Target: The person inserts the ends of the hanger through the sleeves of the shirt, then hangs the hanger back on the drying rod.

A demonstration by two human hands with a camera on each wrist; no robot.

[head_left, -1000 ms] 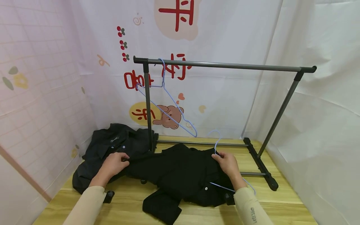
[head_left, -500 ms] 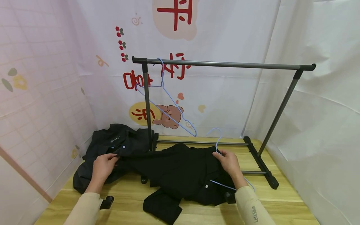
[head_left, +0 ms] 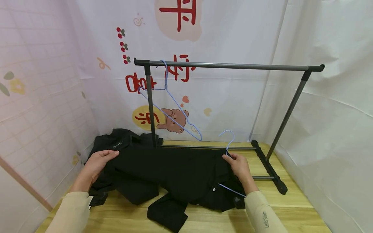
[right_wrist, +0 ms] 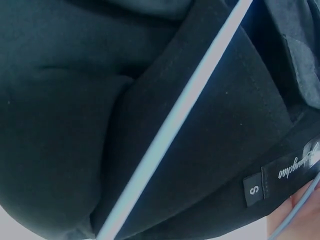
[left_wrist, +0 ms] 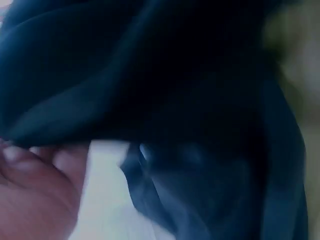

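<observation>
A black button-up shirt point(head_left: 175, 168) is stretched sideways between my hands in the head view. My left hand point(head_left: 97, 163) pinches its far left part between thumb and fingers; the blurred left wrist view shows dark cloth over the fingers point(left_wrist: 30, 155). With the right hand point(head_left: 240, 166) I grip the shirt's collar together with the neck of a blue hanger point(head_left: 229, 142). The hanger's hook sticks up above the collar, while much of its frame is hidden by cloth. Close up, the right wrist view shows a hanger bar point(right_wrist: 172, 120) across the cloth and a size label point(right_wrist: 254, 190).
Behind the shirt stands a grey metal clothes rack point(head_left: 233, 66) with black feet point(head_left: 269, 168). Another blue hanger point(head_left: 175, 116) hangs at its left end. A second dark garment point(head_left: 116, 139) lies at the back left of the wooden table point(head_left: 131, 220). Printed cloth surrounds the table.
My left hand has moved left and slightly up, pulling the shirt's left part out straighter over the other garment. The right hand, keeping its grip, has moved slightly right and up.
</observation>
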